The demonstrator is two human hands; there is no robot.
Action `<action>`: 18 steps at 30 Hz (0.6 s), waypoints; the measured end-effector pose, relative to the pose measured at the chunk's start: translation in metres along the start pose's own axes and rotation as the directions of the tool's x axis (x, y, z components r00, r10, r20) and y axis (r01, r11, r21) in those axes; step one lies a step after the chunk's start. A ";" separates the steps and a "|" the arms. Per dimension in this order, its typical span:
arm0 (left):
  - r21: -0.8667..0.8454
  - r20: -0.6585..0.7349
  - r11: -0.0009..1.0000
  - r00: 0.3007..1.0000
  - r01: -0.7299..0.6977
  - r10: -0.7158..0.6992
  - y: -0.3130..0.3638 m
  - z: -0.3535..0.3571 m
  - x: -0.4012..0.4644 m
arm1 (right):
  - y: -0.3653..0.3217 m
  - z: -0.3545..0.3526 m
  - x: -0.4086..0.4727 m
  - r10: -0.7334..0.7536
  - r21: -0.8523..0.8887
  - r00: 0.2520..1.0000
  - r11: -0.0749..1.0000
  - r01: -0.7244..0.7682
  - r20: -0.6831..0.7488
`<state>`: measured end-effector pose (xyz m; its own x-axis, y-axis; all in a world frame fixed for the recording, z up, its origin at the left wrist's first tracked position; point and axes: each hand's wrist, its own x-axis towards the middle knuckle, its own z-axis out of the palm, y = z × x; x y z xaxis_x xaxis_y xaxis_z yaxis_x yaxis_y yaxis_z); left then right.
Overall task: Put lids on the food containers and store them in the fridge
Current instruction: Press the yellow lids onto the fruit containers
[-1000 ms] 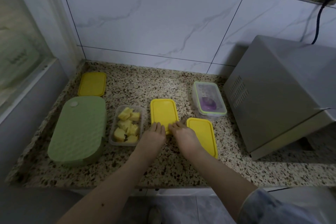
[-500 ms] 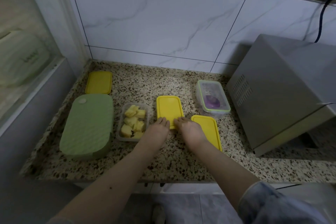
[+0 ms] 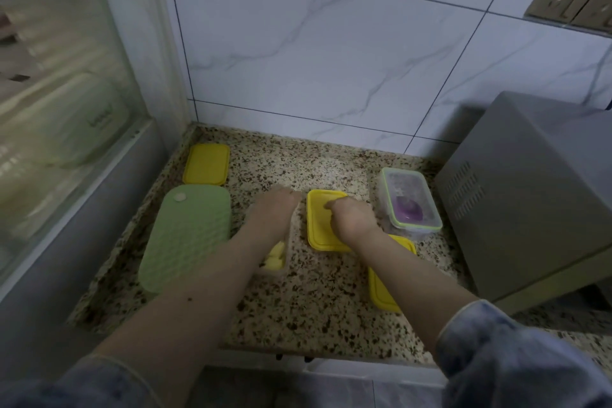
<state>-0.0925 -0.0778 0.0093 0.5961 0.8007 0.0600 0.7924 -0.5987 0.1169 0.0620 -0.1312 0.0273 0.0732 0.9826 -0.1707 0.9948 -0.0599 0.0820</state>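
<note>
— How far along is the lidding?
— Early, it seems. The open container (image 3: 276, 258) of yellow cubes on the worktop (image 3: 311, 301) has no lid; nothing is in the fridge.
— The hands?
— The left hand (image 3: 273, 209) hovers over that container, grip unclear. The right hand (image 3: 352, 217) presses curled fingers on the yellow lid (image 3: 319, 225), whose long axis points toward the wall.

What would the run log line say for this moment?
step: lidding | left hand: over fruit container | right hand: on middle yellow lid | fridge: unseen
</note>
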 end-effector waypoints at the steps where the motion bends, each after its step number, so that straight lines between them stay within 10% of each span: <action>1: 0.005 -0.006 1.000 1.000 0.014 -0.014 -0.005 -0.002 0.003 | -0.003 -0.004 0.006 -0.004 0.014 1.000 1.000 0.005 -0.009; 18: -0.003 0.063 0.906 0.904 0.423 -0.422 -0.100 0.008 0.068 | -0.047 -0.016 0.146 -0.125 0.246 0.991 0.963 0.108 0.055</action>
<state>-0.1303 0.0363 -0.0061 0.2129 0.9753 -0.0579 0.9697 -0.2037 0.1347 0.0251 0.0174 0.0142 -0.0477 0.9712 -0.2334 0.9835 0.0048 -0.1811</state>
